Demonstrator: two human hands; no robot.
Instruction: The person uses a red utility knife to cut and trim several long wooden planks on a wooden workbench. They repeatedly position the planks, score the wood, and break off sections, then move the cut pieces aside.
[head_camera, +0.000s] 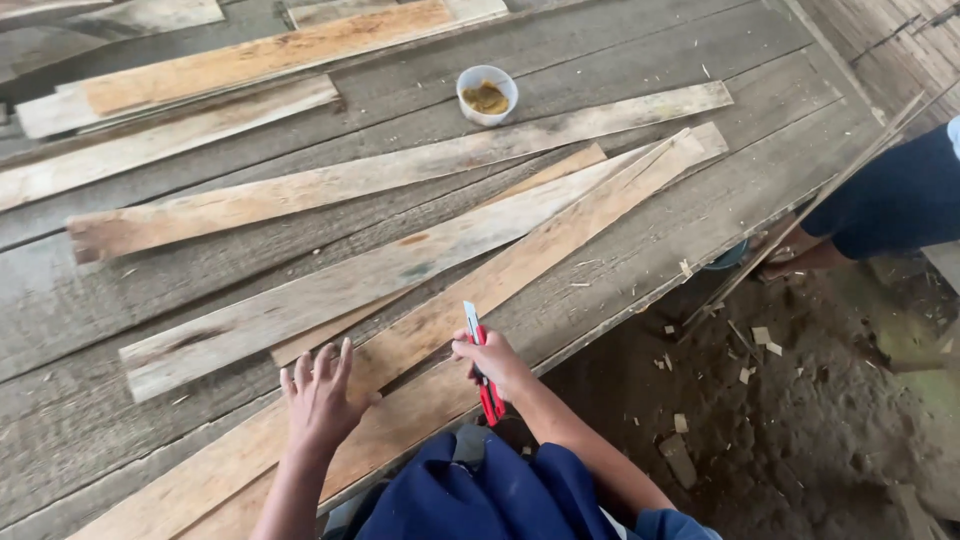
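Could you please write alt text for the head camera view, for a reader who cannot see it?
A person's right hand holds a red utility knife, blade out, over a long wooden plank; the left hand hovers open beside it. More planks and a small white bowl lie beyond.

Your right hand (490, 362) holds a red plastic utility knife (482, 372) with a thin, shiny metal blade. Your left hand (320, 395) rests on a long pale wooden plank (520, 265) that looks rough and dull, with brown stains. The grey wooden platform (620, 60) under it is old, matt and scratchy. The small white plastic cup (487, 93) looks smooth. Your dark blue cloth trousers (470, 495) look soft. The brown dirt ground (800, 420) is lumpy.
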